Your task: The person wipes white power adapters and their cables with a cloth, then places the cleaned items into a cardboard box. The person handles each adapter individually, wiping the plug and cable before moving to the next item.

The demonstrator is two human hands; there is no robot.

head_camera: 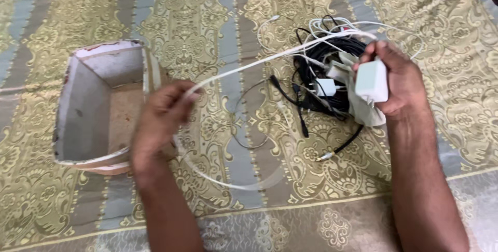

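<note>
My right hand [398, 80] grips a white square power adapter [371, 80], lifted just above a tangle of cables. From it a white cable [244, 67] runs left to my left hand [161, 122], which pinches it between fingers and thumb. Below that hand the same cable hangs in a loose loop [228, 183] over the bedspread. Directly under my right hand lies the pile of black and white cables [324, 60], with a small white plug [326, 87] in it.
An open cardboard box [96, 104] with pale inner walls sits at the left, right beside my left hand. A black cable with a metal jack [340, 150] trails out of the pile. Everything rests on a gold and grey patterned bedspread [218, 13].
</note>
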